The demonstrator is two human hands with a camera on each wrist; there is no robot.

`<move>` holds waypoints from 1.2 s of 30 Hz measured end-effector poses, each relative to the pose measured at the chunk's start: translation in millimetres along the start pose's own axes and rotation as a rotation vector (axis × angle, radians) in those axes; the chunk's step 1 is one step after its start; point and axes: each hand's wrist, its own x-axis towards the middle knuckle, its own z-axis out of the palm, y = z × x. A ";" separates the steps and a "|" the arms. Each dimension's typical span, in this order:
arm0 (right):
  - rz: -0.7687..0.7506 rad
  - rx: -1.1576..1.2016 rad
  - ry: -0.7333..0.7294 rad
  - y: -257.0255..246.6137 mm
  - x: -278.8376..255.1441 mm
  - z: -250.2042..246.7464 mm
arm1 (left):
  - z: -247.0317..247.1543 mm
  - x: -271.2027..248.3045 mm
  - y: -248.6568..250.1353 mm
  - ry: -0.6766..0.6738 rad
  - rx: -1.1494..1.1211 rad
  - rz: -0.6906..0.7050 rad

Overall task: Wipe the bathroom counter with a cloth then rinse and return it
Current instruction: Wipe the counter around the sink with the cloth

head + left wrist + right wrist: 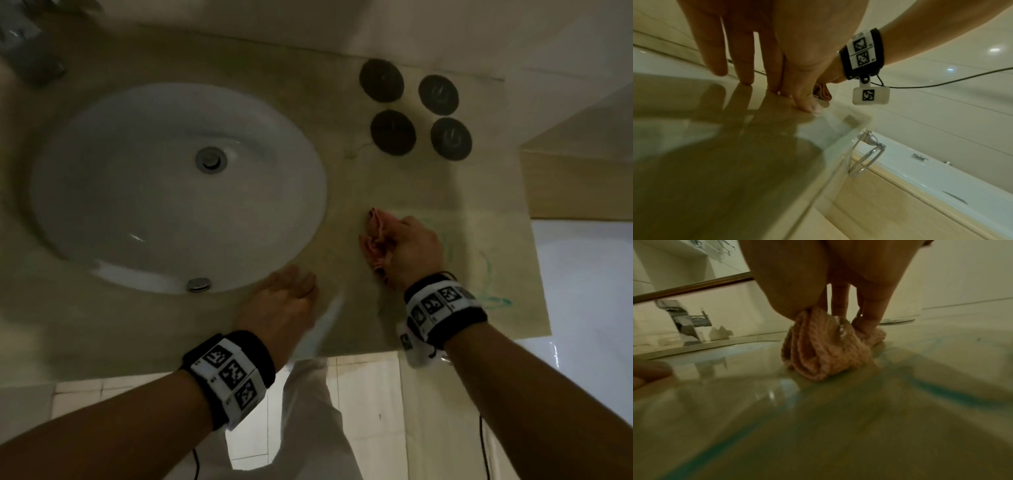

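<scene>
Reaching both forearms forward, banded at the wrists. Resting left hand (pixel 289 294) flat on the tabletop (pixel 346 192), fingers (pixel 744 65) straight and slightly spread, tips touching the surface. Gripping a bunched cloth (pixel 824 352) in right hand (pixel 412 250), fingers curled, pressing it down.

The surface (pixel 838 426) is glossy polished stone, mirroring shapes above it. The cloth (pixel 824 352) is ribbed, waffle-textured pink fabric. The basin (pixel 137 192) is smooth, shiny white ceramic. The tap (pixel 684 321) and towel ring (pixel 865 160) are bright polished metal.
</scene>
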 end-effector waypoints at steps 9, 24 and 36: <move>-0.273 0.135 -0.101 28.4 -22.1 8.8 | 4.8 52.9 39.4 -0.034 -0.103 -0.192; -0.346 0.029 -0.184 69.7 26.4 -20.8 | -19.5 104.8 68.4 -0.191 0.040 -0.282; -0.197 0.091 -0.233 94.8 -4.5 -27.8 | -33.8 118.1 68.0 -0.307 -0.017 -0.302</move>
